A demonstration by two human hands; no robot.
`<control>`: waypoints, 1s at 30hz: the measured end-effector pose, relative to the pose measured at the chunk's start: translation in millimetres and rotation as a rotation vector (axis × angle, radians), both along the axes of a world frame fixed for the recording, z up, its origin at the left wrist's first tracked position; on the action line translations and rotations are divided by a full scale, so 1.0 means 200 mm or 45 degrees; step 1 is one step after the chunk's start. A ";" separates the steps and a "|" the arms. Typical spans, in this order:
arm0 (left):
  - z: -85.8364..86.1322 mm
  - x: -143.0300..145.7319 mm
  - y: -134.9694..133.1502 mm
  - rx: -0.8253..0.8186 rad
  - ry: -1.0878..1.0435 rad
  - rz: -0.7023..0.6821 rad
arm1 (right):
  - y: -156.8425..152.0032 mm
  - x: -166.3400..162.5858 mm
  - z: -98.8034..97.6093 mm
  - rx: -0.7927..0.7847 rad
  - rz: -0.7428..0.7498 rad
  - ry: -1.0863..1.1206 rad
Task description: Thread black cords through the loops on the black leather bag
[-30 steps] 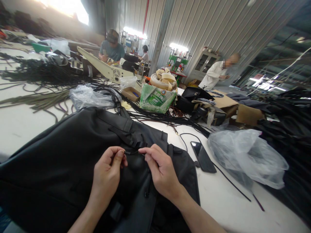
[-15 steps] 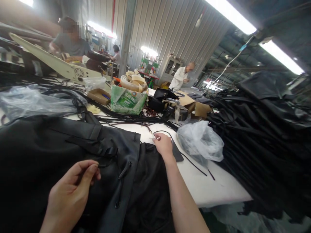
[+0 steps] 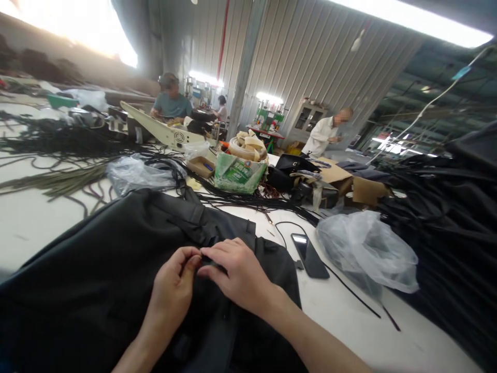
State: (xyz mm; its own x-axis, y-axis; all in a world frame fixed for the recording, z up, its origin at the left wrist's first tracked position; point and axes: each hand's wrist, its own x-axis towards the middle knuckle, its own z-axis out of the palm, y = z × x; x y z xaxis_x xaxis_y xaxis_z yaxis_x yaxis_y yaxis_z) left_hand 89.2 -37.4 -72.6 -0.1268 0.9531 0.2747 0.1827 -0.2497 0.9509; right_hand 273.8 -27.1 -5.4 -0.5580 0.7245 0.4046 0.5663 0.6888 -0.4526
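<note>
A large black leather-like bag [image 3: 112, 264] lies across the table in front of me. Over its middle, my left hand [image 3: 176, 282] is closed in a pinch, thumb against index finger; whatever sits between the fingertips is too small to make out. My right hand [image 3: 240, 269] reaches in from the right, its index fingertip at the left fingertips and its thumb apart from that finger. No object shows clearly in the right hand. Both hands partly cover the bag's front.
Right of the bag lie a phone [image 3: 309, 256], a thin black cord [image 3: 353, 292] and a clear plastic bag [image 3: 368, 248]. Behind are black straps [image 3: 233, 201] and a green-white tub [image 3: 240, 173] holding rolled tape. Black material [image 3: 446, 233] is heaped at right. Other people work farther back.
My right hand has come back from the tabletop beside the phone to my left fingertips, uncovering the phone. My left hand stays pinched over the bag. The view has turned left.
</note>
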 end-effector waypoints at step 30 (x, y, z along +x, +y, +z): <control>0.05 -0.11 0.18 -0.440 -0.484 -0.168 | 0.21 0.08 -0.11 -0.671 -0.067 0.696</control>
State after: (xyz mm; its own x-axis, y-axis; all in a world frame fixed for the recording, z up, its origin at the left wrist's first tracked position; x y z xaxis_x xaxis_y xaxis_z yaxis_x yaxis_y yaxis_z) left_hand 67.8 -1.2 -62.7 -0.0292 0.9945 -0.1004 -0.2031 0.0925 0.9748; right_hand 290.8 15.7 -27.1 -0.3364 0.9187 0.2068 0.1931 0.2822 -0.9397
